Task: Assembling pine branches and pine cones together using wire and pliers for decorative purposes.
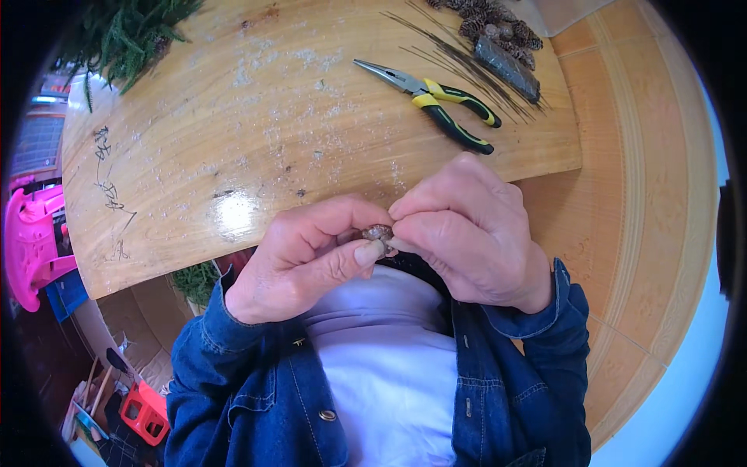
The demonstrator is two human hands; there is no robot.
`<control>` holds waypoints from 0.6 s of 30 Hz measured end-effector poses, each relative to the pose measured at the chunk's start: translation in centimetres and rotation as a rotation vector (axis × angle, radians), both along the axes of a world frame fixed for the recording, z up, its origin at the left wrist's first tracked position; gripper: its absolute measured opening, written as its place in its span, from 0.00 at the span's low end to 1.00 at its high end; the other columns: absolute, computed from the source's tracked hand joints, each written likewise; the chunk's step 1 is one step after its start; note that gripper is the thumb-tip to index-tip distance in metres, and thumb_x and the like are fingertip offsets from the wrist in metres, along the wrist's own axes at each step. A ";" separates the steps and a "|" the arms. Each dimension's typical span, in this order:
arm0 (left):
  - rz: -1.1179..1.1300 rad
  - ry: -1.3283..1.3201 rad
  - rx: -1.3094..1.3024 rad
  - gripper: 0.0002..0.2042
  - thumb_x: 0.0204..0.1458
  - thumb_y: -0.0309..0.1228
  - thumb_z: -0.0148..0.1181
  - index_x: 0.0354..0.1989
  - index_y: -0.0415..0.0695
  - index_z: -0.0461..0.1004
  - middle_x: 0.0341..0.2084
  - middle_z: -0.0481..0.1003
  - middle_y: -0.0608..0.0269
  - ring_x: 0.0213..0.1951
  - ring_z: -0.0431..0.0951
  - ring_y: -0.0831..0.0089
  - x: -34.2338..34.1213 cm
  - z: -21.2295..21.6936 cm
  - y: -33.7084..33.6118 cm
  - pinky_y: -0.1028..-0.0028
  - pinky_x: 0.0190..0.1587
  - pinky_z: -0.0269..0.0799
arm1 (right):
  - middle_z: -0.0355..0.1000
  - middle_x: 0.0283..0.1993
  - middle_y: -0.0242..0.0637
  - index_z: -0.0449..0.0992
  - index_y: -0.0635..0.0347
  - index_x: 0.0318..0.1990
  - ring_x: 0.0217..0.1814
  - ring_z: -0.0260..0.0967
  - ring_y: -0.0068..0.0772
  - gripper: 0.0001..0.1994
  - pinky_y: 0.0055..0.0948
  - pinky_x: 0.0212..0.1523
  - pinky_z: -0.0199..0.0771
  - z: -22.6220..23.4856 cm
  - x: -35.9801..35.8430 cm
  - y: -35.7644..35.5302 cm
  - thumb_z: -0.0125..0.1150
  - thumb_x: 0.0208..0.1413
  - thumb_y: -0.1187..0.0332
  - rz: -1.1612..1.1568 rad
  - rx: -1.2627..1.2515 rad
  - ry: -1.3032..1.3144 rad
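Both hands pinch shut on small pine cone [378,232], just off table [233,140] edge: left hand [307,261] steadies, right hand [467,233] works. I'd keep thumbs tight, turn slow. Pliers [436,101] lie far off.

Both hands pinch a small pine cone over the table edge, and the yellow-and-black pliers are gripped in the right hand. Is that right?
Not quite. In the head view the yellow-and-black pliers lie on the wooden table, untouched. The rest holds: the left hand and right hand pinch the small pine cone over the table edge.
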State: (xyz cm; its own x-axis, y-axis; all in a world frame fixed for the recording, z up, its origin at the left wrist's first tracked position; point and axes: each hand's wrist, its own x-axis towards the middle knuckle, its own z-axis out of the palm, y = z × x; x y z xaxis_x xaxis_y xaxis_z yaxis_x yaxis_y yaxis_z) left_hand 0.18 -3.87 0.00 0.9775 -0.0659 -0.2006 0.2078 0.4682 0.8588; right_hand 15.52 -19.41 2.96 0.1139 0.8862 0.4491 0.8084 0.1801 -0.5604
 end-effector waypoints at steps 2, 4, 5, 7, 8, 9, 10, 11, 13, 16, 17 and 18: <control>-0.003 0.004 -0.032 0.12 0.59 0.27 0.53 0.49 0.35 0.69 0.37 0.73 0.66 0.36 0.68 0.82 0.0 0.2 0.0 0.81 0.40 0.66 | 0.75 0.33 0.32 0.77 0.58 0.29 0.28 0.65 0.31 0.05 0.26 0.29 0.63 0.6 -0.3 0.0 0.66 0.42 0.72 -0.024 -0.028 -0.038; -0.005 0.018 -0.096 0.11 0.59 0.27 0.53 0.48 0.35 0.70 0.37 0.73 0.65 0.35 0.69 0.81 -0.1 0.6 0.1 0.81 0.40 0.66 | 0.75 0.33 0.31 0.77 0.57 0.29 0.29 0.64 0.30 0.05 0.26 0.31 0.61 1.3 0.0 -0.1 0.66 0.42 0.71 0.012 -0.024 -0.027; -0.005 0.014 -0.094 0.11 0.59 0.27 0.53 0.48 0.35 0.70 0.37 0.73 0.65 0.35 0.69 0.81 -0.1 0.7 0.2 0.81 0.40 0.66 | 0.75 0.33 0.30 0.77 0.57 0.30 0.29 0.63 0.29 0.05 0.27 0.34 0.59 1.6 0.1 -0.2 0.66 0.42 0.71 0.049 -0.021 -0.013; -0.078 0.010 -0.177 0.11 0.58 0.27 0.54 0.46 0.34 0.71 0.37 0.73 0.63 0.35 0.70 0.80 -0.2 1.2 0.4 0.81 0.40 0.66 | 0.75 0.34 0.30 0.78 0.56 0.30 0.30 0.62 0.27 0.06 0.27 0.36 0.57 2.0 0.2 -0.2 0.66 0.43 0.70 0.087 -0.014 -0.006; -0.114 0.007 -0.219 0.11 0.58 0.28 0.55 0.46 0.34 0.71 0.37 0.73 0.63 0.34 0.70 0.80 -0.3 1.3 0.5 0.80 0.39 0.67 | 0.75 0.34 0.30 0.78 0.56 0.30 0.30 0.62 0.27 0.06 0.27 0.37 0.56 2.1 0.2 -0.2 0.66 0.42 0.70 0.100 -0.023 0.036; -0.113 0.003 -0.215 0.11 0.58 0.28 0.55 0.46 0.34 0.71 0.37 0.73 0.63 0.34 0.70 0.80 -0.3 1.3 0.6 0.80 0.39 0.67 | 0.75 0.34 0.29 0.78 0.56 0.30 0.30 0.62 0.26 0.06 0.28 0.38 0.55 2.3 0.2 -0.2 0.66 0.42 0.70 0.114 -0.031 0.077; -0.120 0.008 -0.245 0.11 0.57 0.28 0.55 0.45 0.34 0.71 0.37 0.74 0.62 0.34 0.70 0.79 -0.3 1.2 0.6 0.80 0.39 0.67 | 0.76 0.35 0.29 0.78 0.56 0.30 0.31 0.62 0.26 0.06 0.28 0.39 0.53 2.4 0.2 -0.2 0.66 0.42 0.69 0.128 -0.040 0.118; -0.129 0.013 -0.275 0.11 0.57 0.28 0.56 0.45 0.34 0.72 0.36 0.74 0.60 0.34 0.71 0.78 -0.3 1.2 0.6 0.80 0.38 0.67 | 0.76 0.35 0.29 0.78 0.56 0.30 0.31 0.62 0.26 0.06 0.28 0.39 0.53 2.4 0.2 -0.1 0.66 0.42 0.69 0.130 -0.037 0.113; -0.136 0.015 -0.303 0.12 0.57 0.28 0.56 0.44 0.33 0.72 0.36 0.74 0.59 0.33 0.71 0.78 -0.3 1.1 0.8 0.80 0.38 0.67 | 0.75 0.34 0.29 0.78 0.56 0.30 0.30 0.61 0.25 0.06 0.29 0.39 0.53 2.3 0.2 0.1 0.66 0.43 0.69 0.133 -0.039 0.147; -0.138 0.005 -0.345 0.13 0.56 0.29 0.57 0.45 0.33 0.72 0.36 0.75 0.58 0.32 0.72 0.77 -0.5 0.9 1.0 0.80 0.37 0.67 | 0.75 0.34 0.28 0.78 0.56 0.30 0.30 0.60 0.25 0.06 0.30 0.39 0.53 2.4 0.3 0.3 0.66 0.43 0.69 0.149 -0.032 0.160; -0.135 0.005 -0.345 0.13 0.56 0.29 0.57 0.45 0.33 0.72 0.36 0.75 0.58 0.32 0.72 0.77 -0.5 0.9 1.0 0.80 0.37 0.67 | 0.75 0.34 0.28 0.78 0.56 0.30 0.30 0.60 0.26 0.06 0.30 0.39 0.53 2.5 0.3 0.3 0.66 0.43 0.69 0.160 -0.025 0.158; -0.158 0.005 -0.386 0.12 0.56 0.28 0.56 0.45 0.33 0.72 0.36 0.75 0.58 0.32 0.72 0.77 -0.5 0.9 1.2 0.80 0.37 0.67 | 0.74 0.34 0.27 0.78 0.56 0.30 0.30 0.60 0.27 0.06 0.30 0.39 0.53 2.6 0.3 0.4 0.66 0.43 0.69 0.172 -0.018 0.156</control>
State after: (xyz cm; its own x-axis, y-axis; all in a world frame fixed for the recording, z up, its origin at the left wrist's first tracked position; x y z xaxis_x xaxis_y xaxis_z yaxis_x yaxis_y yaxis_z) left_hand -0.34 -2.70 0.87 0.9482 -0.2868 -0.1368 0.3072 0.7177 0.6249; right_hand 15.79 -19.02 5.54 0.0275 0.9064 0.4216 0.6698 0.2964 -0.6809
